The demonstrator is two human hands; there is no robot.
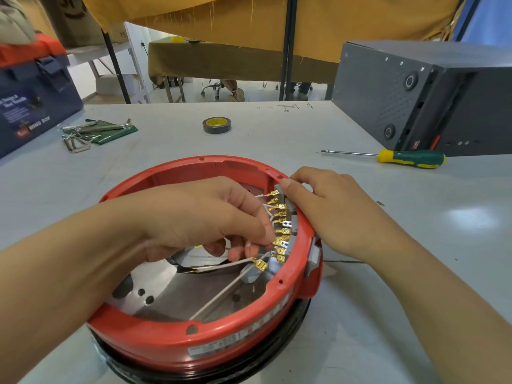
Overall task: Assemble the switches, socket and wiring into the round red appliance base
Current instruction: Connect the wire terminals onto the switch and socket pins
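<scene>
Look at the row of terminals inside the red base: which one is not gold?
The silver terminal, midway along the row on the red base; the others are gold-coloured.

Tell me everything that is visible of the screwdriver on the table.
The screwdriver lies flat on the grey table, to the right, beyond the red base and just in front of the dark grey box. It has a thin, bare metal shaft whose tip points left, and a thick handle that looks like plastic or rubber, yellow at both ends and green in between. Neither hand touches it.
</scene>
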